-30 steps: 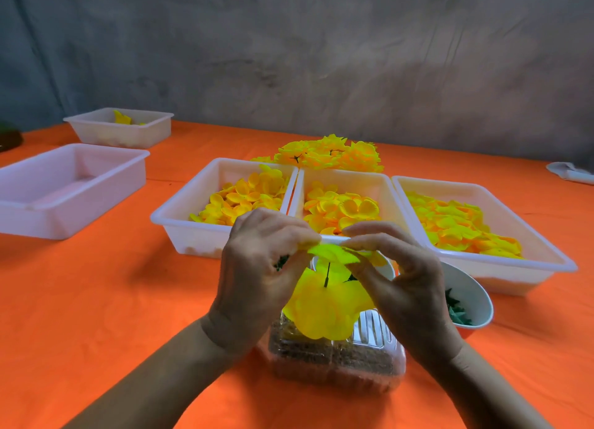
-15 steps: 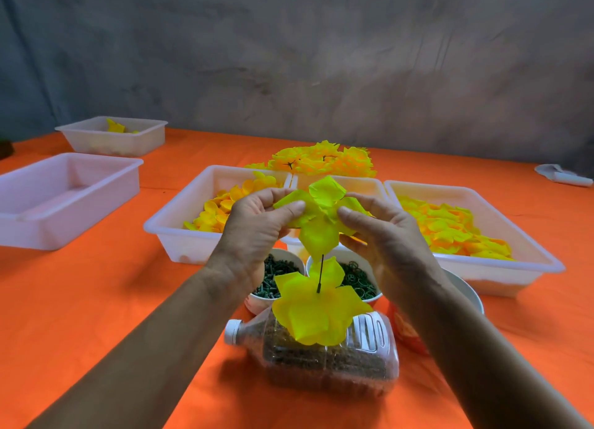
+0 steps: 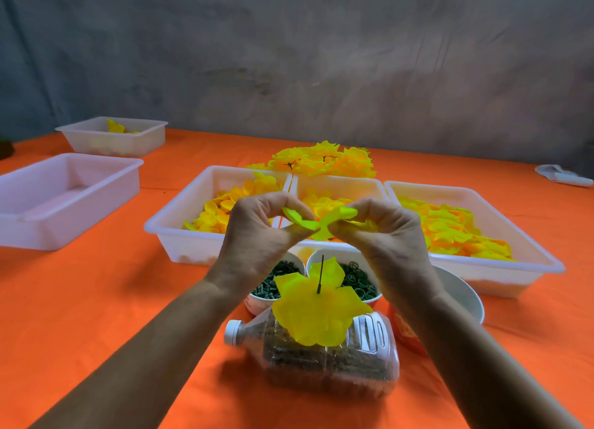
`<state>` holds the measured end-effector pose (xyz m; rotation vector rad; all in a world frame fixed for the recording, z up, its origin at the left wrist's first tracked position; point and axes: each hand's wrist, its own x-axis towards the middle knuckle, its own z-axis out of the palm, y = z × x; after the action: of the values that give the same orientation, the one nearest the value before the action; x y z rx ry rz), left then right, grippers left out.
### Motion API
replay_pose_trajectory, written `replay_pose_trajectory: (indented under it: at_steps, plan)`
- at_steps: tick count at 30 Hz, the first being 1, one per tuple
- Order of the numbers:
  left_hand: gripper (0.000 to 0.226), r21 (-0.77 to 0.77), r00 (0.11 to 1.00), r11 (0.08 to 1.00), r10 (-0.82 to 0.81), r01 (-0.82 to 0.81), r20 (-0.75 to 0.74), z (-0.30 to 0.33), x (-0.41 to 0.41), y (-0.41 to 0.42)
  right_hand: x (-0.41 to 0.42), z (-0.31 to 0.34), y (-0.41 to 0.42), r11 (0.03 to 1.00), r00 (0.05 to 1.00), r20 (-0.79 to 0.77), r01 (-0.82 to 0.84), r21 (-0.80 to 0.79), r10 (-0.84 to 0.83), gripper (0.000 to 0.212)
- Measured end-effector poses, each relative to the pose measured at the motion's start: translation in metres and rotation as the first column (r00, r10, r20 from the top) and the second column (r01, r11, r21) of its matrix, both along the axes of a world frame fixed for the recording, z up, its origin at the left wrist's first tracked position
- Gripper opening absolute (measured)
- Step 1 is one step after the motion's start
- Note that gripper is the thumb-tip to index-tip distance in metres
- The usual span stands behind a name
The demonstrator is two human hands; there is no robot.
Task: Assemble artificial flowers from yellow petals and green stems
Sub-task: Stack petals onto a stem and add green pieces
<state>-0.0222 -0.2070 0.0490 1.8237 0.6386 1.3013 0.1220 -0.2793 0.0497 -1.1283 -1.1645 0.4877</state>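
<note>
Bottle (image 3: pixel 324 361) before cups (image 3: pixel 345 261), trays (image 3: pixel 180 235) behind

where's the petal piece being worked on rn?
Head view, centre: the yellow-green petal piece is pinched between the left hand and right hand, held in the air above the thin stem that stands up from the bottle.

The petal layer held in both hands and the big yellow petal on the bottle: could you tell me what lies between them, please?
In the head view, only the thin dark stem rises from the big petal toward the held petal layer; bowls sit behind.
</note>
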Motion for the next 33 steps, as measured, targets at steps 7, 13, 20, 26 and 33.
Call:
replay_pose_trajectory:
  at_steps: [7, 13, 20, 26, 33]
  plan:
    - [0.019, 0.023, 1.000, 0.999, 0.023, -0.023, 0.011, -0.002, 0.001, 0.001, -0.002, 0.001, -0.003, 0.988, 0.988, 0.031, -0.152, -0.001, 0.152, 0.014]
    - [0.012, 0.171, 0.999, 0.985, 0.031, -0.033, 0.013, 0.001, -0.004, -0.006, -0.001, 0.000, -0.005, 0.991, 0.988, 0.101, -0.123, 0.047, 0.118, 0.010]
    - [0.015, 0.675, 0.967, 0.713, 0.257, -0.189, 0.000, -0.011, -0.011, -0.010, 0.007, -0.013, -0.014, 0.851, 0.648, 0.597, 0.160, 0.500, -0.472, 0.028]
    - [0.023, 0.669, 0.960, 0.712, 0.281, -0.213, 0.007, -0.017, -0.013, -0.012, 0.006, -0.015, -0.020, 0.797, 0.508, 0.645, 0.156, 0.583, -0.571, 0.017]
    - [0.008, 0.752, 0.958, 0.632, 0.288, -0.188, -0.003, -0.017, -0.017, -0.012, -0.001, -0.012, -0.024, 0.824, 0.436, 0.716, 0.121, 0.553, -0.545, 0.014]
